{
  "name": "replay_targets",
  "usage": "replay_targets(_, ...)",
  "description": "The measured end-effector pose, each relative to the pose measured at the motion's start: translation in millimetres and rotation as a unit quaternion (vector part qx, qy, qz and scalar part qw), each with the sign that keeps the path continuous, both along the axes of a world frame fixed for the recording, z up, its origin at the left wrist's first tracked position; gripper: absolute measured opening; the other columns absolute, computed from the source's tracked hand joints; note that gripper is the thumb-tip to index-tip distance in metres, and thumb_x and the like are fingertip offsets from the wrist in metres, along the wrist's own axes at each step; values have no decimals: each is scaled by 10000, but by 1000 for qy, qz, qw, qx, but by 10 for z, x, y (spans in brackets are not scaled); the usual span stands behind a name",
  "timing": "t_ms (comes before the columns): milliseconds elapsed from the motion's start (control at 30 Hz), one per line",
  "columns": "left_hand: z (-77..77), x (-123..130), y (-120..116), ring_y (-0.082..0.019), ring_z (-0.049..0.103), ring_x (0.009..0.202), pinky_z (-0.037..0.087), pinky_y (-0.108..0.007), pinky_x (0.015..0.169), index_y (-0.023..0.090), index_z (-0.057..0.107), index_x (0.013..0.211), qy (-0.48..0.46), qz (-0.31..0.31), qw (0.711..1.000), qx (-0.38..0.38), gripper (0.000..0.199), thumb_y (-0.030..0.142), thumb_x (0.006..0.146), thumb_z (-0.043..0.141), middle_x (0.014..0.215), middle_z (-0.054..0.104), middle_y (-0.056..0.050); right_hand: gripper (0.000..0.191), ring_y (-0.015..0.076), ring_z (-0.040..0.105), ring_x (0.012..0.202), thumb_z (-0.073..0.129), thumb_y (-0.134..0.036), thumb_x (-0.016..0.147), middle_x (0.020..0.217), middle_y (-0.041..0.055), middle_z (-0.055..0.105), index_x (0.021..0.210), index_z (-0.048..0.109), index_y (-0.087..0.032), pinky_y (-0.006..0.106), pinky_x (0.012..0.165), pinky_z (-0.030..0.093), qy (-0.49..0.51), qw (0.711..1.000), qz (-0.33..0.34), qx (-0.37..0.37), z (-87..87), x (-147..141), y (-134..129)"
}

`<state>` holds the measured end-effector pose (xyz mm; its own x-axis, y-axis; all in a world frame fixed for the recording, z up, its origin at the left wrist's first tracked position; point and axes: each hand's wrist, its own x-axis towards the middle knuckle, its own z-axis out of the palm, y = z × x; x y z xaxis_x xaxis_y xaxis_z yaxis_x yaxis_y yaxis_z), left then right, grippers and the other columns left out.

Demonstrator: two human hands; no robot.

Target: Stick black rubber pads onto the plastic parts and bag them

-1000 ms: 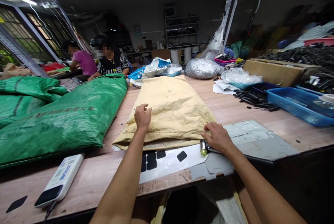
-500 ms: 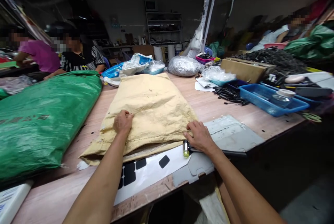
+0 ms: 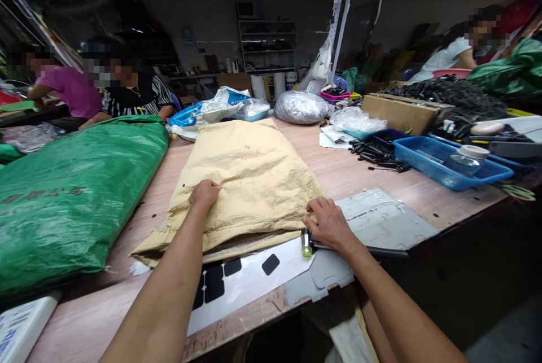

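A pale yellow woven sack [image 3: 249, 165] lies flat on the wooden table, its open, folded end toward me. My left hand [image 3: 205, 193] is closed on a pinch of its upper layer, left of the middle. At the near right corner, my right hand [image 3: 328, 222] has its fingers curled over the sack's edge. Just below that hand lies a hammer [image 3: 306, 245] with a shiny metal head and a yellow-green tip; its black handle passes under my wrist. A white sheet with black rounded squares [image 3: 271, 264] sticks out from beneath the sack.
A bulging green sack [image 3: 80, 193] takes up the left side. To the right are a grey flattened sheet [image 3: 381, 213], a blue tray [image 3: 449, 174] holding a jar, and black parts [image 3: 376, 154]. Several people sit further back. The table's front edge [image 3: 241, 329] runs below my arms.
The view has shifted slightly, so everything appears a little further right. Both hands keep their places on the sack, which looks unchanged.
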<state>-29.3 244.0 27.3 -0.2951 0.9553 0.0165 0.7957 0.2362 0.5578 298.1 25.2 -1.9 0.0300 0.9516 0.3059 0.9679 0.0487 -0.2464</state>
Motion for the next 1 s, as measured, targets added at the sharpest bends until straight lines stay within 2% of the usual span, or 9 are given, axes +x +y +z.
replay_targets(133, -24, -25, -43, -326, 668, 946, 474, -376, 775, 197, 635, 626, -64, -8, 998, 23, 189, 336, 672, 755, 862, 754, -128, 136, 253, 503, 1007, 591, -336, 913, 1061, 70, 608, 994, 565, -229, 360, 822, 342, 0, 1000, 5, -1, -7, 7, 8)
replay_targets(233, -18, -46, -157, -260, 660, 837, 467, -321, 711, 190, 619, 653, -148, -23, 986, 77, 179, 345, 699, 695, 797, 735, -92, 144, 248, 504, 992, 588, -344, 915, 1065, 72, 610, 996, 565, -227, 358, 809, 342, -2, 1000, 7, -2, -5, 9, 9)
replay_targets(400, 103, -29, -481, -155, 621, 703, 455, -241, 621, 155, 640, 803, -316, -45, 932, 174, 272, 396, 676, 660, 819, 732, -68, 146, 247, 500, 984, 575, -345, 918, 1069, 78, 614, 1001, 573, -225, 360, 800, 339, -7, 1000, 8, -1, -16, 15, 10)
replay_targets(567, 206, 4, -840, -96, 540, 568, 420, -212, 549, 139, 703, 925, -423, -57, 878, 216, 437, 403, 579, 735, 709, 675, -8, 152, 252, 499, 988, 572, -354, 923, 1062, 80, 614, 1004, 579, -225, 362, 797, 340, -10, 1000, 7, 4, -39, 24, 12)
replay_targets(700, 279, -45, -1031, -98, 551, 594, 458, -236, 585, 118, 750, 841, -462, -63, 854, 231, 422, 401, 536, 819, 721, 695, -29, 147, 248, 503, 973, 572, -353, 925, 1057, 75, 612, 997, 578, -225, 359, 793, 338, -14, 1000, 8, 6, -46, 23, 11)
replay_targets(767, 378, -82, -1065, -94, 554, 602, 462, -234, 596, 116, 754, 806, -482, -56, 836, 258, 400, 380, 523, 857, 712, 695, -24, 148, 247, 504, 970, 573, -355, 925, 1057, 72, 611, 996, 575, -225, 357, 790, 338, -15, 1000, 9, 6, -45, 20, 9)
replay_targets(833, 540, -111, -1058, -86, 554, 598, 457, -223, 595, 119, 751, 777, -503, -47, 807, 306, 362, 355, 533, 876, 682, 684, -10, 146, 247, 505, 971, 572, -351, 926, 1056, 70, 609, 999, 574, -225, 356, 788, 339, -15, 1000, 9, 6, -43, 18, 7)
replay_targets(900, 750, -119, -1030, -84, 556, 583, 454, -218, 582, 124, 743, 747, -518, -41, 777, 356, 326, 338, 543, 880, 649, 674, -1, 144, 246, 506, 968, 570, -350, 928, 1055, 69, 608, 999, 574, -224, 354, 785, 340, -15, 1000, 10, 5, -40, 18, 6)
replay_targets(1000, 1077, -81, -993, -84, 560, 564, 457, -217, 565, 126, 742, 747, -520, -52, 748, 410, 309, 281, 518, 880, 649, 679, 3, 145, 241, 507, 956, 570, -357, 927, 1050, 68, 610, 991, 575, -228, 349, 776, 338, -13, 1000, 13, 8, -46, 23, 7)
